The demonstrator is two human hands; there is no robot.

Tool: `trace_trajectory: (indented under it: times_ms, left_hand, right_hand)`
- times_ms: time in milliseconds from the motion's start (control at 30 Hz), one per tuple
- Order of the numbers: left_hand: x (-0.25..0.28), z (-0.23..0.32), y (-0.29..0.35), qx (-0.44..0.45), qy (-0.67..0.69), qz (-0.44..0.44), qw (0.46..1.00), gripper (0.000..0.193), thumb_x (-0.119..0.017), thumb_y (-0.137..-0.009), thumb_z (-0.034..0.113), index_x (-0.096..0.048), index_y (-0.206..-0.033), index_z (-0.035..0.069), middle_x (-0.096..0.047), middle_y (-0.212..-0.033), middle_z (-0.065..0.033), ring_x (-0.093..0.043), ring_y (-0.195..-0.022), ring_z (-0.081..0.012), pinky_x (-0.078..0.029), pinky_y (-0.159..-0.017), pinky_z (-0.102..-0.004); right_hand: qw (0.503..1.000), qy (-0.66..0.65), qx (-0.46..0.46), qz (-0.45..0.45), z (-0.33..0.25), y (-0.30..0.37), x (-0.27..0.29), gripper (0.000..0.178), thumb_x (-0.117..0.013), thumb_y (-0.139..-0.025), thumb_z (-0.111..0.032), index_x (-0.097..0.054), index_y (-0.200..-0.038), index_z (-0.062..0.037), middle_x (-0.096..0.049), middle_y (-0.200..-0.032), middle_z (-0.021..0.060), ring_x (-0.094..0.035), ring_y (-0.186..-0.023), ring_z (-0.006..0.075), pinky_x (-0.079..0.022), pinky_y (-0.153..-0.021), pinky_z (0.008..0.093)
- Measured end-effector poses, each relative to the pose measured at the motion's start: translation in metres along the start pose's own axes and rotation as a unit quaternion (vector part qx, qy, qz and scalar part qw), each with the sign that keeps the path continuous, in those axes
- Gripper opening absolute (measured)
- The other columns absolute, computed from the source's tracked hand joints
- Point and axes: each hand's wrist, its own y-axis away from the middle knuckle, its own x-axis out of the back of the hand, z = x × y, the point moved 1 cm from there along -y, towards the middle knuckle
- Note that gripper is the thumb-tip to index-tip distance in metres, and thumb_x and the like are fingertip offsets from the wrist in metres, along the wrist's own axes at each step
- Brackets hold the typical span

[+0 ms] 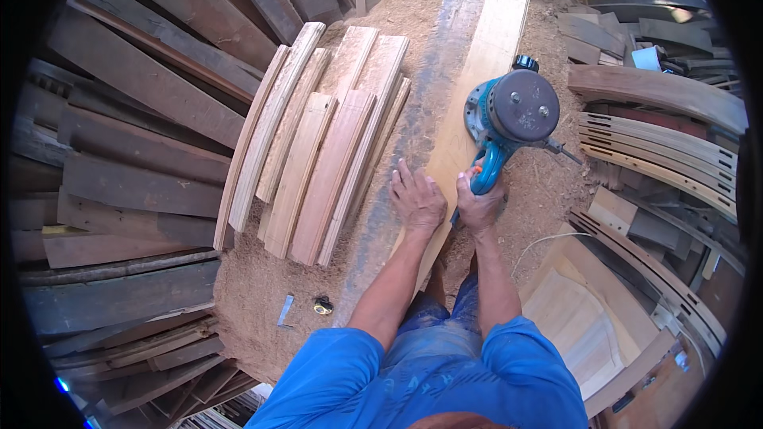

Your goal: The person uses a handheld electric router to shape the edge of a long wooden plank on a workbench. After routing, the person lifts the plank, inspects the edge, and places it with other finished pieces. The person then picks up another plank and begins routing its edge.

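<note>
My right hand [479,200] is closed round the blue handle of a router [520,107], which has a dark round top. The router rests on the upper right edge of a long pale wooden board [486,44]. That board lies lengthwise on a worn workbench beam [449,40]. My left hand [417,197] lies on the board's left side, its fingers spread and pointing away from me. The router's base and bit are mostly hidden beneath its body.
Several moulded wooden strips [334,159] lie left of the beam amid sawdust. A small metal strip [285,310] and a tape measure [323,305] sit nearer me. Stacked planks [143,179] line the left; slotted rails [660,160] and a wooden panel [576,326] stand right.
</note>
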Motion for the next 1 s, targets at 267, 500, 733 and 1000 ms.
trace_trajectory:
  times_ms: [267, 500, 733, 1000]
  left_hand:
    - [0.0, 0.001, -0.01, -0.003, 0.023, 0.007, 1.0, 0.037, -0.053, -0.093, 0.026, -0.059, -0.12, 0.0, -0.038, -0.15, -0.0285, -0.04, -0.133, -0.0453, -0.028, -0.11, -0.0575]
    - [0.005, 0.001, 0.0, 0.013, 0.023, -0.031, 0.999, 0.04, -0.051, -0.094, 0.026, -0.058, -0.123, 0.001, -0.035, -0.153, -0.0282, -0.039, -0.134, -0.0461, -0.025, -0.112, -0.057]
    - [0.006, 0.001, 0.001, 0.018, 0.031, -0.047, 0.998, 0.041, -0.049, -0.093, 0.023, -0.056, -0.126, 0.0, -0.033, -0.153, -0.03, -0.035, -0.135, -0.0482, -0.023, -0.113, -0.0574]
    - [0.003, 0.0, 0.0, 0.003, 0.028, -0.032, 0.999, 0.042, -0.049, -0.091, 0.021, -0.055, -0.127, 0.0, -0.033, -0.152, -0.0312, -0.035, -0.134, -0.0489, -0.023, -0.113, -0.0578]
  right_hand:
    - [0.998, -0.036, 0.028, 0.039, -0.001, -0.046, -0.008, 0.032, -0.071, -0.081, -0.003, -0.055, -0.109, 0.0009, -0.059, -0.087, 0.0043, -0.06, -0.078, 0.0124, -0.05, -0.073, 0.03]
    - [0.998, -0.059, -0.02, 0.032, 0.006, -0.091, -0.005, 0.032, -0.07, -0.082, -0.002, -0.055, -0.11, -0.0002, -0.058, -0.084, 0.0009, -0.058, -0.075, 0.0092, -0.049, -0.071, 0.0275]
    - [0.998, -0.052, -0.003, 0.032, -0.003, -0.134, -0.005, 0.033, -0.07, -0.081, -0.001, -0.056, -0.111, -0.0004, -0.058, -0.081, 0.0003, -0.058, -0.072, 0.0085, -0.049, -0.069, 0.0271]
    - [0.998, -0.047, 0.034, 0.034, 0.001, -0.182, -0.005, 0.034, -0.069, -0.08, -0.001, -0.057, -0.112, -0.0006, -0.059, -0.079, 0.0, -0.059, -0.072, 0.009, -0.05, -0.07, 0.0276]
